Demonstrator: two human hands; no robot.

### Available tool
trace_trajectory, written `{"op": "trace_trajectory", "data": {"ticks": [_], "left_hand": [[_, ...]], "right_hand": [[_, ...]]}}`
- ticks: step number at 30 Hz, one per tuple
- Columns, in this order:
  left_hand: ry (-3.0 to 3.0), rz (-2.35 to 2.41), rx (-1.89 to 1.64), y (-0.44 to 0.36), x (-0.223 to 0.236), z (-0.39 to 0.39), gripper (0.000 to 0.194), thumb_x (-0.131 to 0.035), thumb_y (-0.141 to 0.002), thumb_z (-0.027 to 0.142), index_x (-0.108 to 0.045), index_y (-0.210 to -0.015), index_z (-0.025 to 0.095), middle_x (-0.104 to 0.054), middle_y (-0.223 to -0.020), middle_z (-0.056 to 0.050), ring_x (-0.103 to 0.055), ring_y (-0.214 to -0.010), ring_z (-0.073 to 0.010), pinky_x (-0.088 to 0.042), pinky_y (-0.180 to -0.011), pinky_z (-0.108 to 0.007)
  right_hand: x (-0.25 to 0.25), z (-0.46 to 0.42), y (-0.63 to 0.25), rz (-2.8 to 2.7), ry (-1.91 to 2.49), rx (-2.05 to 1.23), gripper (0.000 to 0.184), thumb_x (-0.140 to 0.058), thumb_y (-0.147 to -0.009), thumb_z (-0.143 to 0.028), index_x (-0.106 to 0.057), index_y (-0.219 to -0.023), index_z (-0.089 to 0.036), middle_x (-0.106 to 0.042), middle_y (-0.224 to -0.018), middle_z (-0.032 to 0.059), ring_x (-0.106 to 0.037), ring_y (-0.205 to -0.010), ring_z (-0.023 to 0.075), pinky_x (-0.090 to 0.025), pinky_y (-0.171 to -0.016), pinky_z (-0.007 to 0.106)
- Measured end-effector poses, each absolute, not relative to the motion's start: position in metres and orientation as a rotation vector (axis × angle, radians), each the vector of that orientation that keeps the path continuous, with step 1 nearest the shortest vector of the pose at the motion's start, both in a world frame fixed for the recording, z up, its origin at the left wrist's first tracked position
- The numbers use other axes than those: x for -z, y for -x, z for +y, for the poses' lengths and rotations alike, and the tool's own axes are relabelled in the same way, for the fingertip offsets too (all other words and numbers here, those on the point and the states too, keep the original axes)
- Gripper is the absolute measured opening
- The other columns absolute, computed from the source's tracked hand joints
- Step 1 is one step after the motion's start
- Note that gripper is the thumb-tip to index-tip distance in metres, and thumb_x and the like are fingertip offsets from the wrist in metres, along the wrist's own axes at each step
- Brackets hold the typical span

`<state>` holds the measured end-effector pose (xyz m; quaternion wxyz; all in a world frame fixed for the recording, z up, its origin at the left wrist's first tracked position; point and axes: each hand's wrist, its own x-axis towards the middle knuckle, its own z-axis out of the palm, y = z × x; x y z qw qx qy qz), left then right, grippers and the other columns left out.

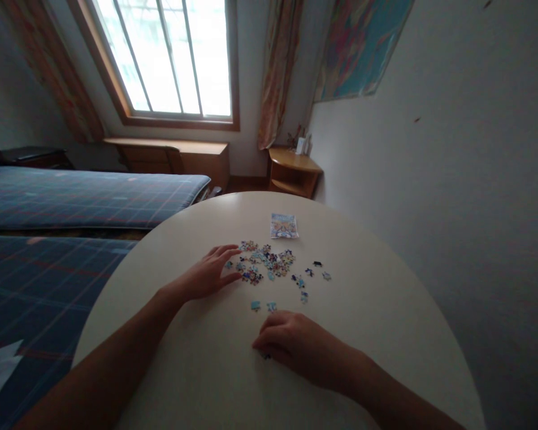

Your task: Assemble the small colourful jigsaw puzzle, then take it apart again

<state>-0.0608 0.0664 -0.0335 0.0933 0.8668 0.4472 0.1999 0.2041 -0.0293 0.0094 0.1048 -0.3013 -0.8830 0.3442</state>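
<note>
A loose pile of small jigsaw puzzle pieces (275, 263) lies around the middle of the table. At its left edge is my left hand (213, 272), thumb and fingers apart, the fingertips beside or on the outer pieces. My right hand (291, 343) rests low on the table nearer to me, its fingers bent together over a puzzle piece (265, 355) that shows only in part beneath them. Just beyond that hand lie a light blue piece (255, 306) and another bluish piece (271, 306). Several single pieces (300, 282) are scattered to the right of the pile.
A small printed picture (284, 226) lies past the pile on the round white table (367, 310). Beds with plaid covers (85, 197) stand at the left. A corner shelf (293, 164) and a desk (206, 155) are by the window; a wall runs along the right.
</note>
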Motion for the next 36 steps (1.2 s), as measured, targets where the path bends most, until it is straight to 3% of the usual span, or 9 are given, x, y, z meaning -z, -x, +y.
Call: {"op": "trace_trajectory", "data": {"ticks": [5, 13, 20, 30, 36], "left_hand": [[-2.548, 1.372, -0.655, 0.059, 0.031, 0.066, 0.046, -0.054, -0.092, 0.046, -0.051, -0.130, 0.020, -0.051, -0.138, -0.011, -0.046, -0.128, -0.0277, -0.038, -0.109, -0.047], [-2.588, 1.120, -0.685, 0.049, 0.028, 0.062, 0.019, -0.065, -0.087, 0.035, -0.067, -0.104, 0.025, -0.059, -0.115, -0.006, -0.055, -0.109, -0.0220, -0.044, -0.100, -0.039], [-2.560, 1.188, -0.571, 0.047, 0.031, 0.063, 0.015, -0.063, -0.089, 0.035, -0.067, -0.099, 0.025, -0.058, -0.117, -0.005, -0.052, -0.111, -0.0235, -0.043, -0.101, -0.040], [-2.536, 1.128, -0.516, 0.049, 0.026, 0.065, 0.010, -0.064, -0.087, 0.031, -0.060, -0.091, 0.022, -0.059, -0.112, -0.005, -0.049, -0.113, -0.0243, -0.040, -0.101, -0.041], [-2.547, 1.258, -0.493, 0.052, 0.025, 0.064, 0.026, -0.068, -0.083, 0.038, -0.059, -0.103, 0.023, -0.058, -0.116, -0.007, -0.049, -0.114, -0.0272, -0.041, -0.101, -0.043]], "right_hand": [[-0.011, -0.033, -0.204, -2.601, 0.899, -0.984, 0.025, -0.063, -0.087, -0.018, -0.071, -0.110, -0.019, -0.068, -0.104, 0.0077, -0.062, -0.091, 0.0151, -0.048, -0.085, 0.026], [-0.011, -0.033, -0.204, -2.678, 0.835, -0.982, 0.025, -0.063, -0.086, -0.016, -0.070, -0.109, -0.021, -0.069, -0.100, 0.0053, -0.061, -0.093, 0.0155, -0.047, -0.087, 0.026], [-0.011, -0.029, -0.209, -2.657, 0.930, -0.918, 0.032, -0.071, -0.080, -0.019, -0.069, -0.112, -0.023, -0.069, -0.104, 0.0048, -0.061, -0.094, 0.0171, -0.046, -0.088, 0.029], [-0.002, -0.033, -0.204, -2.659, 0.987, -0.791, 0.020, -0.074, -0.078, -0.028, -0.072, -0.098, -0.025, -0.065, -0.100, 0.0038, -0.058, -0.090, 0.0175, -0.043, -0.088, 0.033], [-0.003, -0.033, -0.207, -2.657, 1.013, -0.813, 0.019, -0.070, -0.082, -0.024, -0.074, -0.100, -0.029, -0.064, -0.099, 0.0031, -0.057, -0.088, 0.0155, -0.043, -0.085, 0.031]]}}
